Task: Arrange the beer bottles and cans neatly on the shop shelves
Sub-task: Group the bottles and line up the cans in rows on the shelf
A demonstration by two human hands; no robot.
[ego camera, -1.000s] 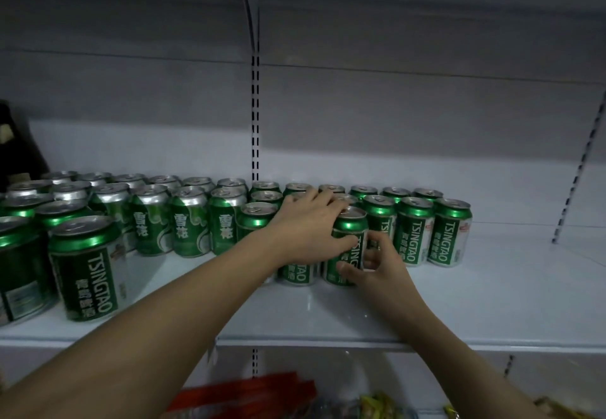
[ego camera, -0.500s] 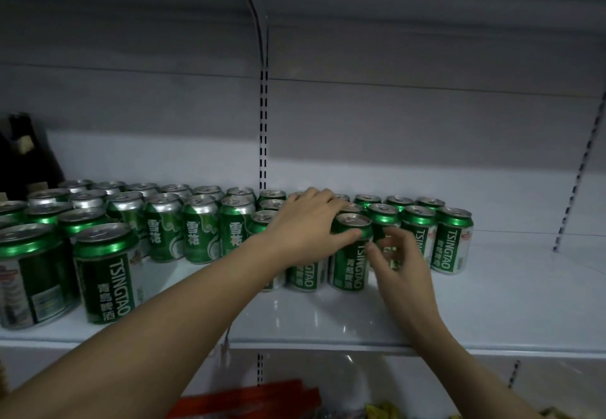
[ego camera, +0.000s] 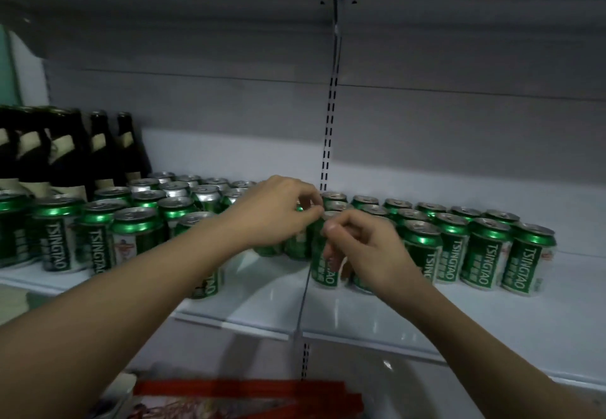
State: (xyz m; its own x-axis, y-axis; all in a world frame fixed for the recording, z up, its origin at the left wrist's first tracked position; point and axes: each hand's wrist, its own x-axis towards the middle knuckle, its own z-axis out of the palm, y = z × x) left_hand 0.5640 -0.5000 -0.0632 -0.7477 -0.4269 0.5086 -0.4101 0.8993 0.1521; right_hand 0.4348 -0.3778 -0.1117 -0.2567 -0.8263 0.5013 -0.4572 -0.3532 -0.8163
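Both hands meet over the white shelf [ego camera: 377, 313], the right hand [ego camera: 367, 251] curled around a green Tsingtao can [ego camera: 324, 267] standing upright under its fingers, the left hand [ego camera: 275, 212] pinching near that can's top, more cans either side.

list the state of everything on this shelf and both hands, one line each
left hand: fingers curled, fingertips at the top of a can in the middle
right hand: fingers curled round the front green can
front green can: upright on the shelf, held
green cans on the right: upright, in rows
green cans on the left: upright, packed close
dark bottles: upright, at the back left
shelf: white, front strip bare
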